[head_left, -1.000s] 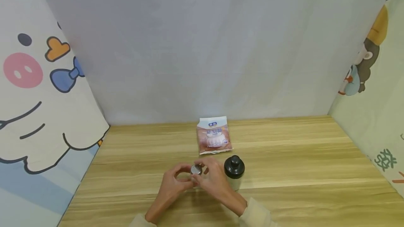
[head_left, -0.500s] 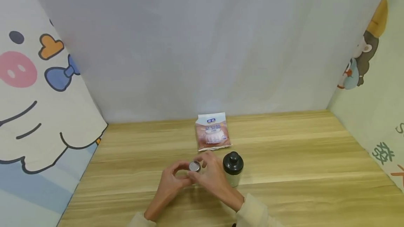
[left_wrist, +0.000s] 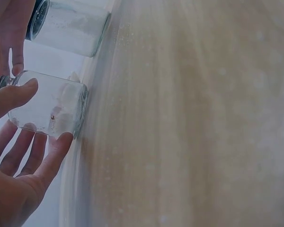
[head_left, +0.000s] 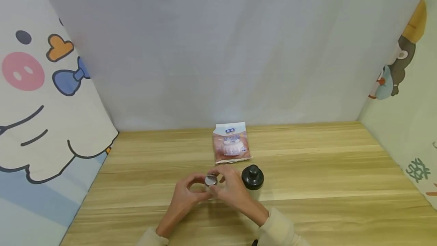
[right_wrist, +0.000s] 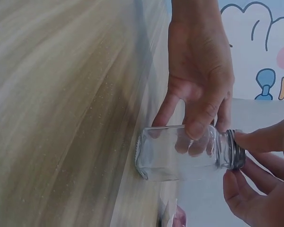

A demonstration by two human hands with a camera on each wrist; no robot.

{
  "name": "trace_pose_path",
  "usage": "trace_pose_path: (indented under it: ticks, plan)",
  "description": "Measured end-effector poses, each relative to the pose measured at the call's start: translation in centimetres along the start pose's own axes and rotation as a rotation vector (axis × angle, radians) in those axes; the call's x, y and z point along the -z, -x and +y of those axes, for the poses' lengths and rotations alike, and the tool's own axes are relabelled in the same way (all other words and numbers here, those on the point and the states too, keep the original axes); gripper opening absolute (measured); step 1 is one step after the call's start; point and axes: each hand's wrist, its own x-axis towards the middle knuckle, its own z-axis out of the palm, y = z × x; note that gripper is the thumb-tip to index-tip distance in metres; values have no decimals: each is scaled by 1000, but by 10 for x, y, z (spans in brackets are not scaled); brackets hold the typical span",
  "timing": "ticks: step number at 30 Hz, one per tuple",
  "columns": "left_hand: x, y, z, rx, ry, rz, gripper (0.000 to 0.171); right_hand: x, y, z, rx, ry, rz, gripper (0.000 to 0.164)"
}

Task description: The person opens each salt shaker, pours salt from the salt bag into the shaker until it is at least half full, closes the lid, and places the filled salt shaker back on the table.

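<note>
A small clear glass shaker jar (right_wrist: 168,158) stands upright on the wooden table, topped by a silver metal lid (head_left: 211,180). My left hand (head_left: 184,196) holds the jar's body, thumb on one side and fingers on the other. With thumb and fingertips, my right hand (head_left: 233,190) pinches the lid's rim from the right. Whitish patches show through the lower glass in the left wrist view. Just right of the right hand is a larger glass bottle with a black knobbed cap (head_left: 253,177); the hand and wrist partly cover its body.
Behind the hands lies a brown and white printed packet (head_left: 232,143), flat on the wooden table (head_left: 153,155). Fine white grains dot the tabletop in the right wrist view. A grey curtain (head_left: 218,56) closes off the back, with cartoon-printed sheets at both sides.
The head view shifts slightly. Both hands stay at the jar, and the right fingers move a little around the lid. A small dark tip now shows at the bottom edge beside the right sleeve.
</note>
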Motion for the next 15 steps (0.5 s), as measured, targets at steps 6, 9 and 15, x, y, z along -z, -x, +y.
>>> trace_pose_path:
  ticks: [6,9,15]
  plan:
    - [1,0,0,3,-13,12,42,2,0,0,-19,11,-51,31]
    - [0,-1,0,-5,-17,11,42,2,0,0,-28,30,-40,35]
    - [-1,0,0,-11,-17,1,39,-1,0,-3,-10,90,11,36]
